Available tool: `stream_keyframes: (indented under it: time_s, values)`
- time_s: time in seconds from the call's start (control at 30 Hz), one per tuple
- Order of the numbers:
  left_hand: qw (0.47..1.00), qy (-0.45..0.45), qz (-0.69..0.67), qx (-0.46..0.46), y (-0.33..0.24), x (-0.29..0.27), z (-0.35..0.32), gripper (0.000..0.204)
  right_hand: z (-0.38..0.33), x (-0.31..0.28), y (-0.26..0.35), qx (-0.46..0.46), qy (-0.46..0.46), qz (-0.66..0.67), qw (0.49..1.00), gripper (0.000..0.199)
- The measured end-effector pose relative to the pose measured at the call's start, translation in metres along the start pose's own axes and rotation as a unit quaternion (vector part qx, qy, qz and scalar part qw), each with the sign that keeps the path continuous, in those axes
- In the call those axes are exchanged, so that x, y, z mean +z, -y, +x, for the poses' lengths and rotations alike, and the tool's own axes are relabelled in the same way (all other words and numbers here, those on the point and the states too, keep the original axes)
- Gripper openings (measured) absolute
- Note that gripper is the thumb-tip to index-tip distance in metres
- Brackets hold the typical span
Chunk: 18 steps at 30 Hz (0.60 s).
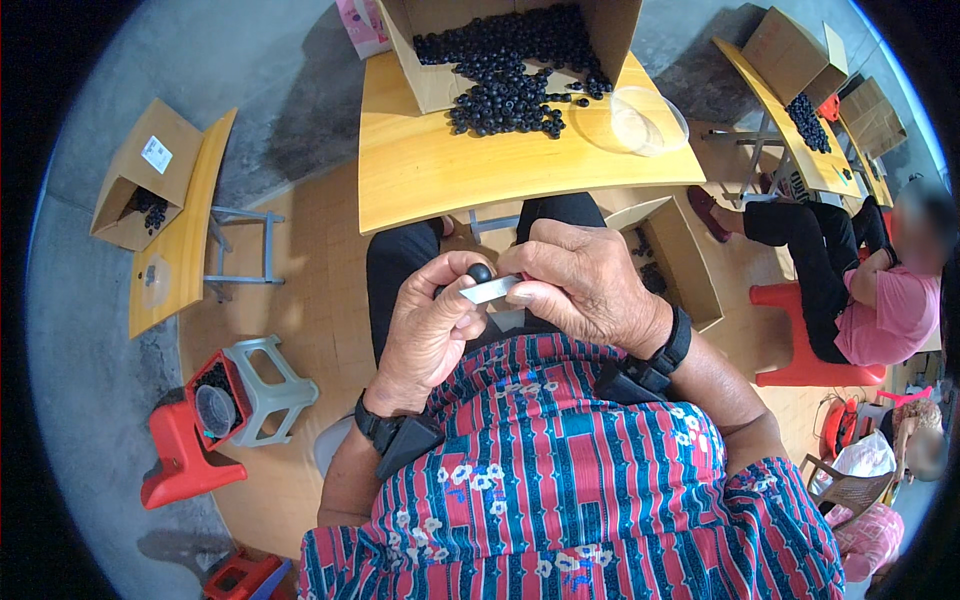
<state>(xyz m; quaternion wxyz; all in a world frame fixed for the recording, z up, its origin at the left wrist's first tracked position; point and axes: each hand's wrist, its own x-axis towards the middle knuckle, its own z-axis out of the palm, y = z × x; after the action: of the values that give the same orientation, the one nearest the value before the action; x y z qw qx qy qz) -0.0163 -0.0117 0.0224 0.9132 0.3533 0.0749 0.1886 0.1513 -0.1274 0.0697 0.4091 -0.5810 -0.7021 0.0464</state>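
Observation:
Over my lap, my left hand [432, 315] pinches a small round black piece [480, 272] between thumb and finger. Another dark bit shows beside it, partly hidden by the fingers. My right hand [585, 285] is closed round the handle end of a small knife, whose flat silver blade [490, 290] points left toward the black piece. Blade and piece are close together; whether they touch I cannot tell. Ahead of my hands, a heap of similar black pieces [505, 105] spills from an open cardboard box [430, 85] onto the yellow table [450, 180].
A clear round plastic tub [650, 120] lies at the table's right. An open carton [690, 265] with black pieces stands on the floor by my right hand. To the left are a grey stool [265, 390] and a red one [180, 455]. A person in pink [885, 315] sits at right.

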Motion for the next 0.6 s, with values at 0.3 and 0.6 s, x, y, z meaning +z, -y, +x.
stream_keyframes:
  time_s: [0.3, 0.6]
  values:
    - [1.000, 0.017, 0.021, 0.000, 0.0012, -0.0014, -0.0013, 0.029, 0.0003, 0.0017, -0.0007, 0.004, -0.010, 0.001, 1.000, 0.026]
    - [1.000, 0.019, 0.007, -0.021, 0.0002, -0.0038, -0.0036, 0.025, -0.0005, 0.0017, 0.0000, 0.006, -0.004, 0.004, 1.000, 0.027]
